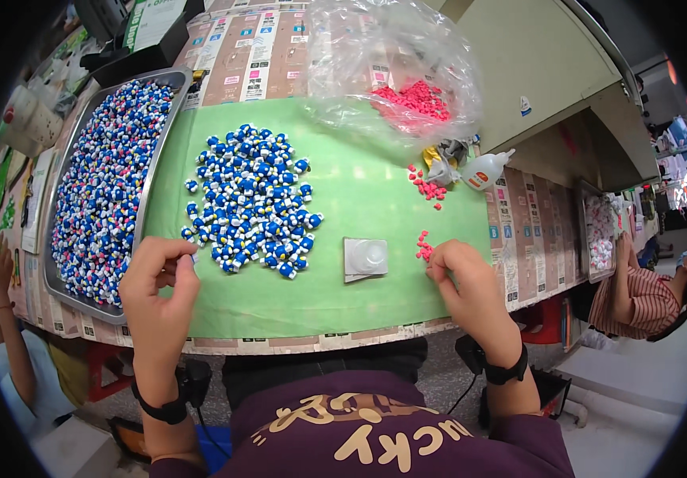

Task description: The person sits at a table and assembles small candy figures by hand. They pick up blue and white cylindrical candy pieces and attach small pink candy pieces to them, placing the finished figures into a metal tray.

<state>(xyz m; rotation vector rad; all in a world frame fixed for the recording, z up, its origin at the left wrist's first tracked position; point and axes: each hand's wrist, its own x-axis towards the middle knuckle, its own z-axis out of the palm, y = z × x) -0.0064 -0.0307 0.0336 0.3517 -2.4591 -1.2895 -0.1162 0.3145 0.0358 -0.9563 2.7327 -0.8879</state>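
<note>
My left hand [160, 291] is closed in a pinch at the lower left of a pile of small blue-and-white figures [252, 199]. A whitish bit of a small figure [194, 257] shows at its fingertips. My right hand [471, 287] is also pinched closed, beside a few small pink pieces [424, 245]; what its fingers hold, if anything, is hidden. Between the hands a small whitish block with a round, translucent top [368, 258] sits on the green mat [319, 307]. More loose pink pieces [429, 190] lie farther back on the right.
A metal tray [141, 191] full of finished-looking figures stands left. At the back lie a clear plastic bag [343, 88] of pink pieces and a white squeeze bottle [485, 170]. A pale cabinet [534, 64] stands back right. Other people [638, 299] sit at both sides.
</note>
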